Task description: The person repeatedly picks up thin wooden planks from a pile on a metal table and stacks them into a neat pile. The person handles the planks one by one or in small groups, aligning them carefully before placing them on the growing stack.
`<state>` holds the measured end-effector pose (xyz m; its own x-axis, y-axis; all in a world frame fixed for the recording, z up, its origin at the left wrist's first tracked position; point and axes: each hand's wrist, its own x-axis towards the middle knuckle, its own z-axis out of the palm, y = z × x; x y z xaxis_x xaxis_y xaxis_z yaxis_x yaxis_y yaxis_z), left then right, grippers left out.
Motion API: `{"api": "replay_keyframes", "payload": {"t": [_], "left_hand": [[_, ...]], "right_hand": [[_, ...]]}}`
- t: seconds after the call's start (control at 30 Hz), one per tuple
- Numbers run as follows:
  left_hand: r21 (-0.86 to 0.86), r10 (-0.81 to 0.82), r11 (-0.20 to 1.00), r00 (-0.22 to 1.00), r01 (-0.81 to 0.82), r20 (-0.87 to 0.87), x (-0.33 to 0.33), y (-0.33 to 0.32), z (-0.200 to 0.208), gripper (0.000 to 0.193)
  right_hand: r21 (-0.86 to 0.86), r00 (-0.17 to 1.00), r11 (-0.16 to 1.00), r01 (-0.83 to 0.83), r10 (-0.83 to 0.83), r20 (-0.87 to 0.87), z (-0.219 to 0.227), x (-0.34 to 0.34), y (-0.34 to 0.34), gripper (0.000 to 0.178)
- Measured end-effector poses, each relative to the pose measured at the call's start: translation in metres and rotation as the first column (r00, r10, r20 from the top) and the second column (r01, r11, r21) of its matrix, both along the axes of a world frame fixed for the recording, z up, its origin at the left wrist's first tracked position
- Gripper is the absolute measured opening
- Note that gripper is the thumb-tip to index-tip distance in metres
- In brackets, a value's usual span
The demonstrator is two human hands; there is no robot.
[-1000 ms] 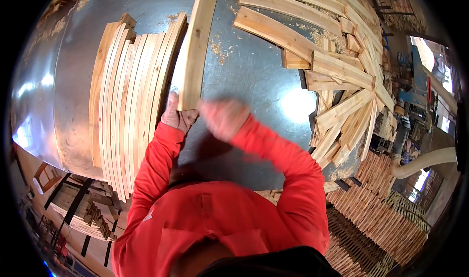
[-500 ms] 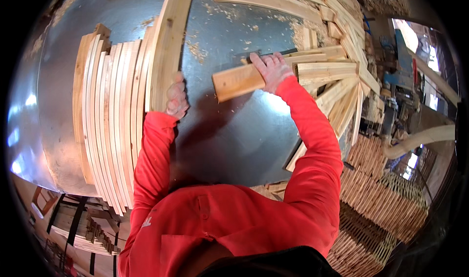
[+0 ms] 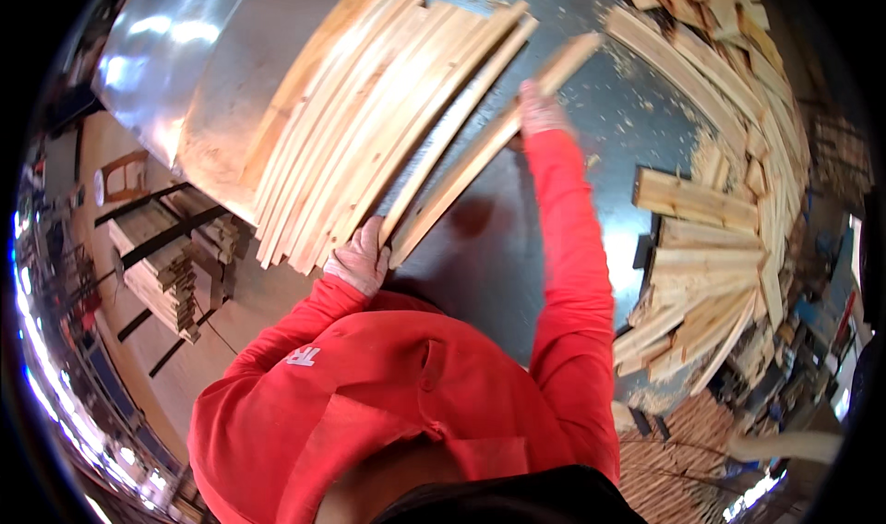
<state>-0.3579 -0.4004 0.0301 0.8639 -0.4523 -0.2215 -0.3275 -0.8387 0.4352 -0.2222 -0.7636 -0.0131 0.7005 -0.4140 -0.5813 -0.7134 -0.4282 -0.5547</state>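
Observation:
My right hand (image 3: 543,110) is wrapped round the upper part of a long wooden plank (image 3: 461,175), which lies slantwise over the metal table. A narrow wooden board (image 3: 459,125) lies to its left, roughly parallel, with a slim gap between them. At the near end of this board, my left hand (image 3: 360,258) has its fingers closed on the board's end, beside the stack. Left of the narrow board, a row of long boards (image 3: 369,122) stands side by side, their near ends uneven.
Short wooden pieces (image 3: 701,256) fan out at the right of the metal table (image 3: 480,256), and a short block (image 3: 697,201) lies at their top. More offcuts (image 3: 766,127) pile along the far right edge. Stacked boards (image 3: 157,265) sit on a rack below left.
The view has turned toward the board row. My right hand has let go of the short block, now among the pieces at right, and grips a long plank. My left hand is at the near board ends.

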Motion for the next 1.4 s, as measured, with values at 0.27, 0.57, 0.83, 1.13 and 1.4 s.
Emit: {"api": "replay_keyframes", "payload": {"t": [0.27,0.57,0.83,1.13,1.4], "left_hand": [[-0.239,0.524,0.851,0.737,-0.467,0.426,0.074,0.112,0.028,0.066],[-0.201,0.744,0.638,0.662,-0.743,-0.088,0.096,0.153,-0.026,0.048],[-0.057,0.563,0.822,0.823,-0.567,-0.077,0.097,0.15,0.009,0.039],[-0.259,0.484,0.852,0.873,-0.455,0.061,0.087,0.188,0.036,0.04],[-0.716,0.977,0.1,0.206,-0.691,-0.062,-0.009,0.421,0.066,0.04]], "right_hand": [[-0.129,0.983,0.975,-0.18,0.183,0.017,-0.004,0.007,0.088,0.079],[-0.53,0.846,0.846,-0.062,0.326,0.422,0.065,0.232,0.061,0.067],[-0.868,0.602,0.377,-0.323,0.789,0.119,0.042,0.294,0.112,0.025],[-0.464,0.092,0.859,-0.218,0.491,0.866,0.218,0.23,0.197,0.034],[-0.143,0.02,0.908,-0.394,0.164,0.986,0.131,0.167,0.272,0.049]]}}
